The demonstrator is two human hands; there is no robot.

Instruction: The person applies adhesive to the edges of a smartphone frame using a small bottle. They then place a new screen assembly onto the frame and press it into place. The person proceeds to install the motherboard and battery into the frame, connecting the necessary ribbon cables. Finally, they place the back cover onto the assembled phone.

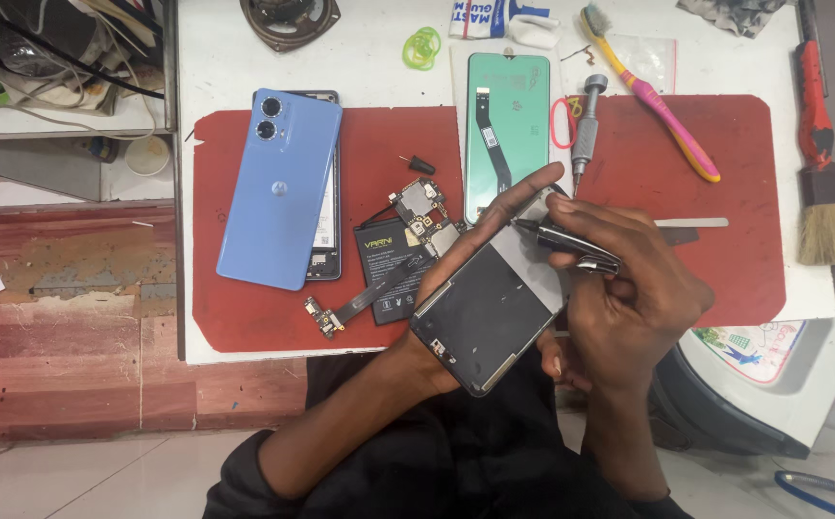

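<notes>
Phones everywhere on this bench, so going left to right. 1 blue phone (pixel 278 187) lies face down on the red mat (pixel 245 317), its back cover sitting a bit askew over the frame. Just beside it are a loose black battery (pixel 386 264), a small charging board on a flex strip (pixel 326 317) and a bare mainboard (pixel 422 216), all resting on the mat, the mainboard partly on the battery.

The left hand (pixel 494 226) cradles an opened phone frame (pixel 488 312) from underneath, held over the mat's near edge, fingers wrapped up past its top end. The right hand (pixel 629 298) is pinched around a dark pen-like tool (pixel 571 245) with its tip right at the frame's upper corner.

Honest worry: that tip looks like it could slip and gouge whatever's under it, since the frame is only propped in a hand, not flat on the mat. Also the mainboard and battery sit close to the left forearm, so 1 nudge could sweep them off the edge. The thin flex strip seems easy to crease too.

Behind the hands a green back cover (pixel 507 135) lies with a flex cable on it, then a grey screwdriver (pixel 586 130), a pink and yellow toothbrush (pixel 653 96), and a red-handled brush (pixel 821 183).

Containers: 1 small clear plastic bag (pixel 650 60) under the toothbrush, contents too hard to tell. A small round white tub (pixel 147 154) sits far left, looks empty-ish, can't say for sure.
</notes>
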